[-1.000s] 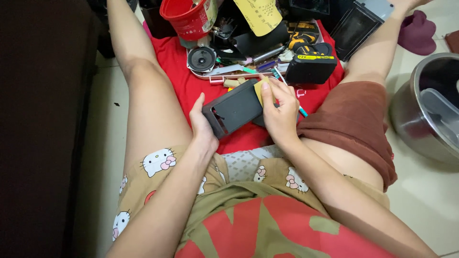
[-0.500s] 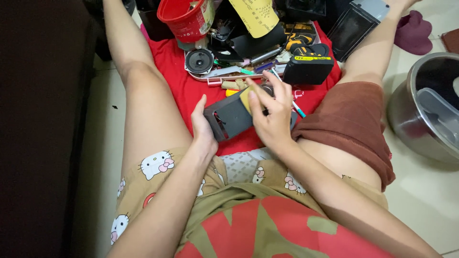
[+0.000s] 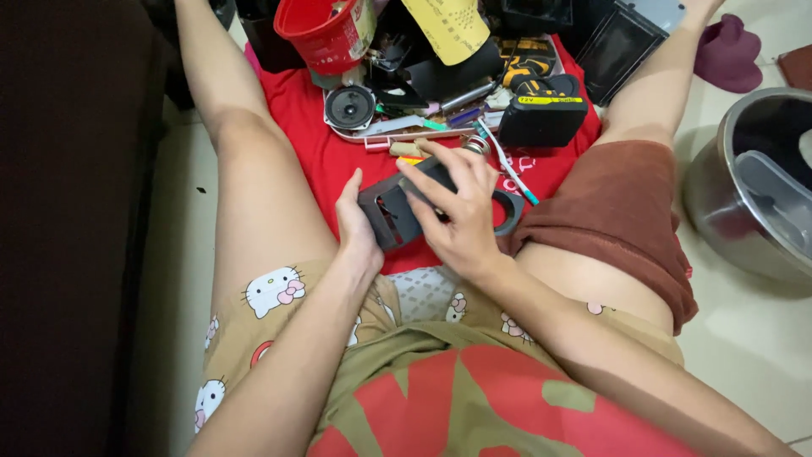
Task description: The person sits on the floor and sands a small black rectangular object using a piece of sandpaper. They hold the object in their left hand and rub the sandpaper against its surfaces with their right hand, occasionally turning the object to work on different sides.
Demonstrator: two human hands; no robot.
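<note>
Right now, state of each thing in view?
dark grey casing: held, tilted, slotted face up
left hand: gripping the casing's left end
right hand: spread over the casing
red bucket: upright, holding items
round speaker: lying cone up
steel pot: open, grey insert inside

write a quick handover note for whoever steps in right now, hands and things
Left hand: grips the left end of the dark grey slotted plastic casing, held over the red cloth.
Right hand: lies flat across the casing's top, fingers spread.
Nearby on the cloth: round black speaker, black and yellow battery pack, red plastic cup.
Done and left: casing in hand, looks closed; cannot tell more.
</note>
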